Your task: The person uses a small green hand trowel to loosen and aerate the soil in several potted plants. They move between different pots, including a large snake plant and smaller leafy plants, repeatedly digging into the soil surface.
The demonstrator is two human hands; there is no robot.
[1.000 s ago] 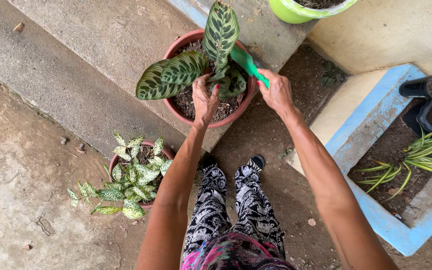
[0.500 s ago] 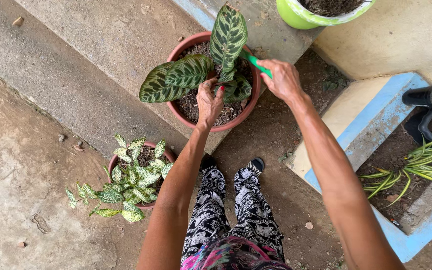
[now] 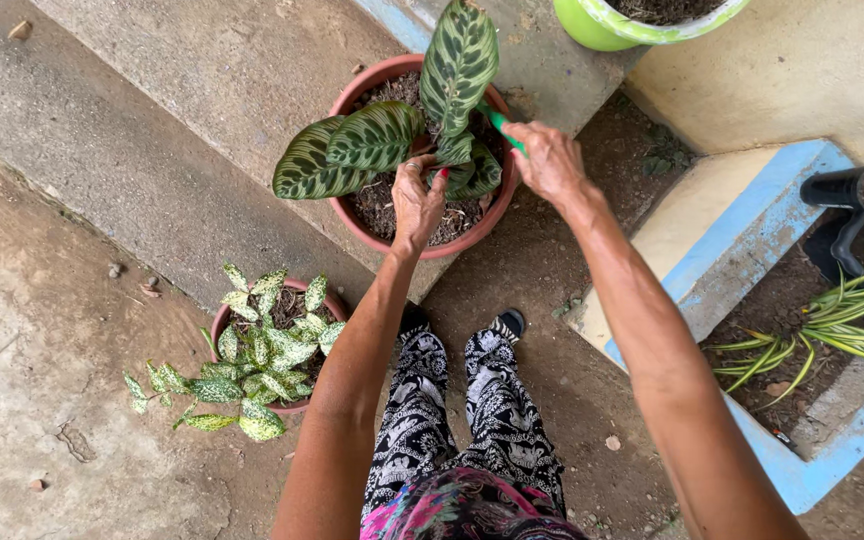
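Right hand is closed around a green tool handle; the working end is hidden behind the leaves. Since a second ago this hand has been drawn from the pot's 3 o'clock rim inward toward the plant base, so less of the handle is seen. Left hand is held narrow, fingertips pinched at the stems; it has been kept almost where it was. Work is judged to be concentrated at the base of the striped-leaf plant, in the terracotta pot on the concrete step.

Count: two hands, one tool. Pots: one terracotta in hand; one smaller reddish pot of speckled foliage at 7 o'clock; one lime-green pot at 1 o'clock. One blue-edged planter at 4 o'clock, grassy plant within.
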